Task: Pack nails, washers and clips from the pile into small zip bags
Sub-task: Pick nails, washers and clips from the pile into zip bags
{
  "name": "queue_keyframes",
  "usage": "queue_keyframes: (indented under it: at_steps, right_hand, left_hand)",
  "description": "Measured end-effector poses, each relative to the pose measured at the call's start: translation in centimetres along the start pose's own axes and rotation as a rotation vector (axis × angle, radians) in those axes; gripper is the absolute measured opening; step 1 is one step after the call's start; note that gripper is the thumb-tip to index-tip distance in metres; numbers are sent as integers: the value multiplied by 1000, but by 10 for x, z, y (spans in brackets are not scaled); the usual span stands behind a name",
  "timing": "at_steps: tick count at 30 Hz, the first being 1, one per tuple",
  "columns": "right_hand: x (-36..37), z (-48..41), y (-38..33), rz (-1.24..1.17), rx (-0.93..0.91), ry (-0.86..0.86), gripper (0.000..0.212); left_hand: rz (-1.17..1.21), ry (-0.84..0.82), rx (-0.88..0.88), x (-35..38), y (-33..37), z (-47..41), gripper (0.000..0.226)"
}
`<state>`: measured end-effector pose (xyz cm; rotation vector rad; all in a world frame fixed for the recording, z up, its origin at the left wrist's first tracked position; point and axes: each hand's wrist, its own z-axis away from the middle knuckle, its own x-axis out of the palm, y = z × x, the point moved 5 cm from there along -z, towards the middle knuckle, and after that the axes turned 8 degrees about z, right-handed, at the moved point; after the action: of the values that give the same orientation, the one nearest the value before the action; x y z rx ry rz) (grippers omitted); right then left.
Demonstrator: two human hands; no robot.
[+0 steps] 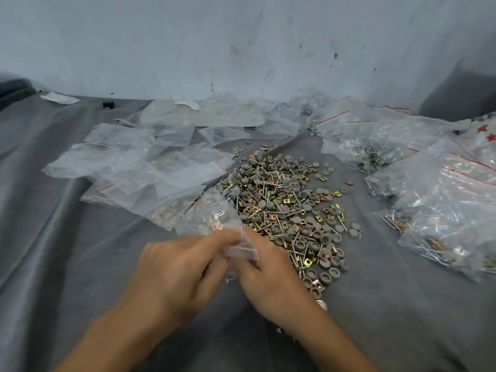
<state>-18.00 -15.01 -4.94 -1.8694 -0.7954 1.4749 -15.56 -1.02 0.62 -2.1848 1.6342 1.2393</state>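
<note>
Currently I have both hands meeting on one small zip bag, held just over the near-left edge of the pile so anything that slips falls back among the loose hardware. The left hand pinches the bag's mouth end from one side and the right hand pinches it from the other. Motion blur hides the exact fingertips, so I cannot tell whether the zip is being pressed closed or pulled apart. Nails and copper-coloured clips glint inside the bag, so I judge it is at least partly filled. Empty zip bags lie to the left within easy reach, and filled bags are stacked to the right, all on the grey cloth.
</note>
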Motion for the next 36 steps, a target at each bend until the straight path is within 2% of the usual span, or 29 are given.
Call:
queue_keyframes:
  at_steps: [4, 8, 10, 14, 18, 22, 25, 28, 30, 36]
  right_hand:
    - [4, -1, -4, -137, -27, -131, 23]
    - [-11, -2, 6, -112, 15, -287, 45]
    - [-29, -3, 13, 2, 19, -245, 48]
    - [-67, -10, 32, 114, 92, -8, 29]
    - [-87, -17, 46, 416, 111, 122, 26]
    - [-71, -31, 43, 538, 43, 61, 28]
    - [-49, -43, 35, 594, -49, 12, 36]
    - [-32, -50, 35, 678, -92, -38, 45]
    - [-25, -52, 36, 721, -84, -50, 45]
    - [-31, -49, 34, 632, -69, 0, 26]
  left_hand:
    - [15, 41, 24, -4, -5, 2, 33]
    - [-68, 99, -32, -15, -17, 0, 35]
    - [-144, 156, -73, -20, -21, -1, 36]
    - [-229, 281, -130, -29, -25, 0, 37]
    - [-302, 156, -214, -23, -27, -1, 44]
    - [-368, -31, -270, -8, -27, -2, 35]
    - [-359, -192, -404, 9, -32, 3, 37]
    - [-167, -197, -511, 15, -41, 7, 40]
    - [-108, -188, -518, 17, -41, 5, 40]
    - [-55, -196, -542, 17, -44, 5, 40]
